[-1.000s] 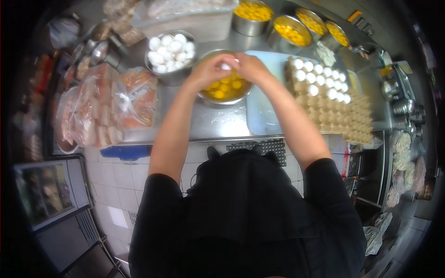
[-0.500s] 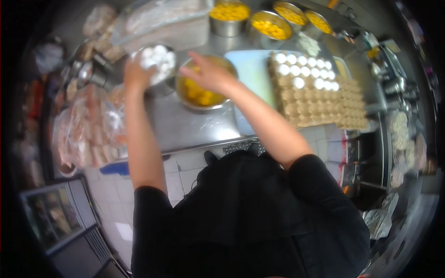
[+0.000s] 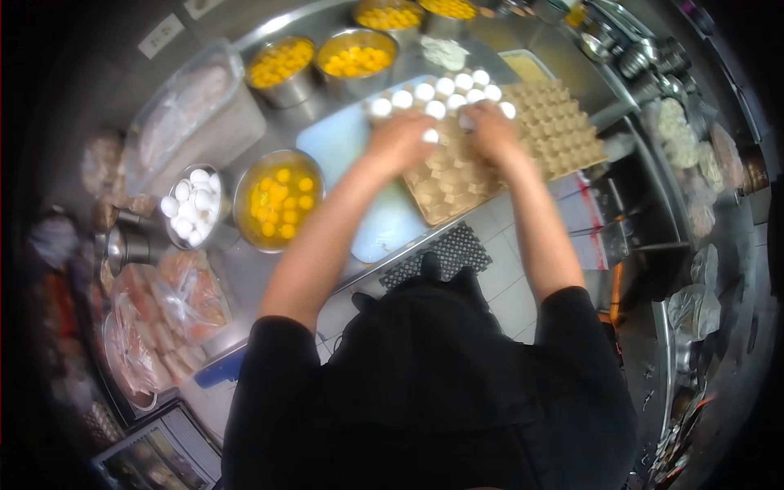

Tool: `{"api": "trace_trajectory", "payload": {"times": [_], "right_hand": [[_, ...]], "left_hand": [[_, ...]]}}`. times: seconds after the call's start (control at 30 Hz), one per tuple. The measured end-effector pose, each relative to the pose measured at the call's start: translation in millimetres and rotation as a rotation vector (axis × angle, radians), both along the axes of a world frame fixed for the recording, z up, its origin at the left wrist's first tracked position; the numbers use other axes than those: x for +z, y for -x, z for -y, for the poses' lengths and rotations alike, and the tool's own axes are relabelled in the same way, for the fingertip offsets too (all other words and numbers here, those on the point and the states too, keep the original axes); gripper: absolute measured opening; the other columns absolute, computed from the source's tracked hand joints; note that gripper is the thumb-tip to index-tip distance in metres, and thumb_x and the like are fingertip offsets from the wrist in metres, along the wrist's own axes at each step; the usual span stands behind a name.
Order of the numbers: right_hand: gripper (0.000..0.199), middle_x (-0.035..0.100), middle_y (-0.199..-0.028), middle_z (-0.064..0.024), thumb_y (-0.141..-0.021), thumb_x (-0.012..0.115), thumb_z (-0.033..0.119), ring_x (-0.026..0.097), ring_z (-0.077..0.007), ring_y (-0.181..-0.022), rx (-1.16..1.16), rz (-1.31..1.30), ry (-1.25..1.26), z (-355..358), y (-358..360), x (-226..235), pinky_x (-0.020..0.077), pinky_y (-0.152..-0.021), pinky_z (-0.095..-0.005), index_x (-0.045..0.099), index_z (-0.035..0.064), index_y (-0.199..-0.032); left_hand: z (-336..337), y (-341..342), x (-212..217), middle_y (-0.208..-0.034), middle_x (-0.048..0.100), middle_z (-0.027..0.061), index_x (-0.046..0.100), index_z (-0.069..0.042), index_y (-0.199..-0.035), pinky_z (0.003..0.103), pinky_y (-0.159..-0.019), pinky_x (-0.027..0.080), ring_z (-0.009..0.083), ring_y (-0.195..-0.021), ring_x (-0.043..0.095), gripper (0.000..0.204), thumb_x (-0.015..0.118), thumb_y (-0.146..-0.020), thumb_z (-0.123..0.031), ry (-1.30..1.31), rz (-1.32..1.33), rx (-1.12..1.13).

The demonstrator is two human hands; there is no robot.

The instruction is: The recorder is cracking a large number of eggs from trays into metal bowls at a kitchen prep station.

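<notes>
With the egg carton (image 3: 447, 184) as the clock's centre, the white eggs (image 3: 445, 86) sat in its far cups, from ten round to about one o'clock; the near cups showed bare. The left hand (image 3: 400, 140) was over the carton at nine o'clock, fingers partly curled, with one egg right against them. The right hand (image 3: 492, 132) was at two o'clock, fingers bent downward, another egg showing beside its thumb. Blur hid the fingertips, so I could not tell whether either hand had hold of an egg.

A second carton (image 3: 563, 122) adjoined at three o'clock. At nine lay a pale blue board (image 3: 331, 143); beyond it, between eight and nine, stood a metal bowl (image 3: 238, 196) of yolks. Pots (image 3: 286, 94) of yolks stood from ten to twelve, and bagged meat (image 3: 192, 298) lay at eight.
</notes>
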State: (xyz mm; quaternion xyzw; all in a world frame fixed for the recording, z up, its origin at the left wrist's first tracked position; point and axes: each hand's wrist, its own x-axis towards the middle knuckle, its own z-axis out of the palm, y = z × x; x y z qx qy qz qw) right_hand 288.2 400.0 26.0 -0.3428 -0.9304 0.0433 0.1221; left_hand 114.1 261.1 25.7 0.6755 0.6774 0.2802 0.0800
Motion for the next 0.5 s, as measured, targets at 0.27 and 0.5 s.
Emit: {"api": "trace_trajectory", "payload": {"times": [0.27, 0.5], "right_hand": [[0.035, 0.065, -0.103, -0.0143, -0.075, 0.063, 0.002, 0.062, -0.0318, -0.099, 0.175, -0.046, 0.201, -24, -6, 15, 0.0497, -0.085, -0.0406, 0.058, 0.0097, -0.109], [0.050, 0.062, -0.110, -0.0058, -0.079, 0.068, 0.007, 0.061, -0.0159, -0.097, 0.190, -0.644, 0.876, 6, -14, 22, 0.0522, -0.078, -0.0293, 0.054, 0.0082, -0.127]], "left_hand": [[-2, -18, -9, -0.105, 0.055, 0.0151, 0.063, -0.012, -0.115, 0.044, -0.087, 0.048, 0.0336, -0.102, 0.058, 0.040, 0.071, -0.076, -0.015, 0.034, -0.088, 0.139], [87, 24, 6, -0.107, 0.055, 0.0055, 0.055, -0.008, -0.125, 0.024, -0.074, 0.050, 0.0124, -0.092, 0.057, 0.040, 0.066, -0.087, -0.013, -0.011, 1.231, 0.231]]}}
